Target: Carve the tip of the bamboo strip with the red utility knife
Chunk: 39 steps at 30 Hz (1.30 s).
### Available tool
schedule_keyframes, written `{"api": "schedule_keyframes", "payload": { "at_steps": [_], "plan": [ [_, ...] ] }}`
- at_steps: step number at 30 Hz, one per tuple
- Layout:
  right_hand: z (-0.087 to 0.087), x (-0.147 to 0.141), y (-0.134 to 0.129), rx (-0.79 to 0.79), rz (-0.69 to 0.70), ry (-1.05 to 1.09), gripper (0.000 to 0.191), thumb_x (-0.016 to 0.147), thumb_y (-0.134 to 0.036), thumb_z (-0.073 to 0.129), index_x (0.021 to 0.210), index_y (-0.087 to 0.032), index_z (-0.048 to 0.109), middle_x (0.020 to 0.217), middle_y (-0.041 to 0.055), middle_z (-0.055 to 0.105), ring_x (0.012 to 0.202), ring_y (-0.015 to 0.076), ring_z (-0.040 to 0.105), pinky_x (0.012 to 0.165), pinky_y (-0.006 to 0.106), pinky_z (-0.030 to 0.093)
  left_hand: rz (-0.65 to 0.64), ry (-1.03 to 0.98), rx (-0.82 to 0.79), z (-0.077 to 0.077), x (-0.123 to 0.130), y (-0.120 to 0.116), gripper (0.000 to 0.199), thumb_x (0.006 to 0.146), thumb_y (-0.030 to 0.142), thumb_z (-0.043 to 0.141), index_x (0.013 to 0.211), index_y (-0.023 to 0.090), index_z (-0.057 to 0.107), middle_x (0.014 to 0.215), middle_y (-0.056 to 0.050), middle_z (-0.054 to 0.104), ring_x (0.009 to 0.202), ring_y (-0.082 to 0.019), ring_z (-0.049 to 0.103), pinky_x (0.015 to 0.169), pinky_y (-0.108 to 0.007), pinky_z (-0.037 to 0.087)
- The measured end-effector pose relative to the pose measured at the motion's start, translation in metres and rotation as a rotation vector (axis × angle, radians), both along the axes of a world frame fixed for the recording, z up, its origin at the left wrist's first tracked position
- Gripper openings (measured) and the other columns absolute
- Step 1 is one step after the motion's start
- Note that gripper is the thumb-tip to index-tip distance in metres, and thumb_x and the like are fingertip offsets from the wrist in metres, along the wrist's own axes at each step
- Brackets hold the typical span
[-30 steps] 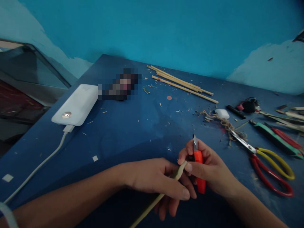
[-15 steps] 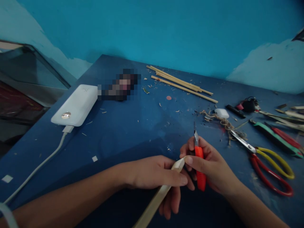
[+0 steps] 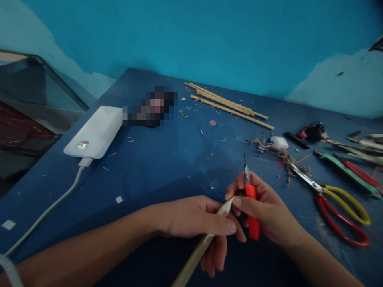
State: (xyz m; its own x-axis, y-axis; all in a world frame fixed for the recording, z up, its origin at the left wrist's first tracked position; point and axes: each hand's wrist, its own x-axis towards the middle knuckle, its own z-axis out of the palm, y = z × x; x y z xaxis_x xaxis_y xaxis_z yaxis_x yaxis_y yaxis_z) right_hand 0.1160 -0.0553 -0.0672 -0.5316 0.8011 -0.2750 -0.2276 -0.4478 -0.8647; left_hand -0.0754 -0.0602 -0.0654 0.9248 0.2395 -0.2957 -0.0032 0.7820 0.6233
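Observation:
A pale wooden stick (image 3: 194,259) slants up from the bottom edge to a whittled, pointed tip. Across it lies my left hand (image 3: 197,219), gripping the stick between thumb and fingers just below the tip. My right hand (image 3: 263,203) pinches the tip with thumb and forefinger. The same hand also holds a red-handled cutter knife (image 3: 253,215), its blade pointing up and away from me. Part of the knife handle is hidden behind the right hand's fingers.
Thin sticks (image 3: 230,104) lie near the wall. Scissors (image 3: 318,191), green-and-red pliers (image 3: 347,171), twine (image 3: 287,159) and a small white case (image 3: 279,142) are on the right. A white power bank (image 3: 95,131) with a cable sits left, beside a blurred-out object (image 3: 155,107).
The stick has turned slightly and its lower end has shifted a little to the right. Both hands keep nearly the same place and hold.

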Motion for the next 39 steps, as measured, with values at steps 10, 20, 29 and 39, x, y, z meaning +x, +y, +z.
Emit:
{"api": "schedule_keyframes", "payload": {
  "at_steps": [10,20,29,39],
  "plan": [
    [0.007,-0.002,0.0,-0.01,0.031,-0.075,0.024,0.079,-0.019,0.068,0.086,-0.025,0.046,0.085,-0.0043,0.063,0.058,0.0073,0.055,0.042,0.014,0.044,-0.015,0.01,0.019,0.003,-0.002,0.002,0.011,0.079,0.024,0.064,0.085,0.016,0.061,0.059,0.002,0.063,0.051,-0.01,0.06,0.055,-0.022,0.05],
    [0.013,0.004,-0.003,0.073,0.07,-0.274,0.019,0.086,-0.039,0.057,0.09,-0.024,0.047,0.072,-0.0047,0.054,0.046,0.0046,0.047,0.038,0.014,0.039,0.162,0.146,0.176,0.008,0.002,-0.003,0.012,0.082,0.022,0.054,0.072,0.016,0.056,0.046,0.005,0.056,0.041,-0.008,0.052,0.048,-0.019,0.042],
    [0.02,0.013,0.003,0.417,0.251,-0.604,0.017,0.089,-0.039,0.051,0.091,-0.022,0.051,0.063,-0.0042,0.042,0.05,0.0081,0.041,0.043,0.019,0.035,0.364,0.589,0.446,0.034,0.003,-0.004,0.016,0.082,0.028,0.05,0.07,0.017,0.051,0.044,0.007,0.047,0.041,-0.008,0.044,0.043,-0.018,0.034],
    [0.027,0.009,0.005,0.616,0.457,-0.665,0.01,0.09,-0.029,0.048,0.086,-0.021,0.052,0.071,-0.0016,0.049,0.06,0.0118,0.042,0.055,0.023,0.035,0.436,0.553,0.47,0.015,0.005,-0.007,0.015,0.081,0.02,0.039,0.075,0.018,0.053,0.04,0.008,0.043,0.036,-0.007,0.04,0.04,-0.017,0.034]
  ]
}}
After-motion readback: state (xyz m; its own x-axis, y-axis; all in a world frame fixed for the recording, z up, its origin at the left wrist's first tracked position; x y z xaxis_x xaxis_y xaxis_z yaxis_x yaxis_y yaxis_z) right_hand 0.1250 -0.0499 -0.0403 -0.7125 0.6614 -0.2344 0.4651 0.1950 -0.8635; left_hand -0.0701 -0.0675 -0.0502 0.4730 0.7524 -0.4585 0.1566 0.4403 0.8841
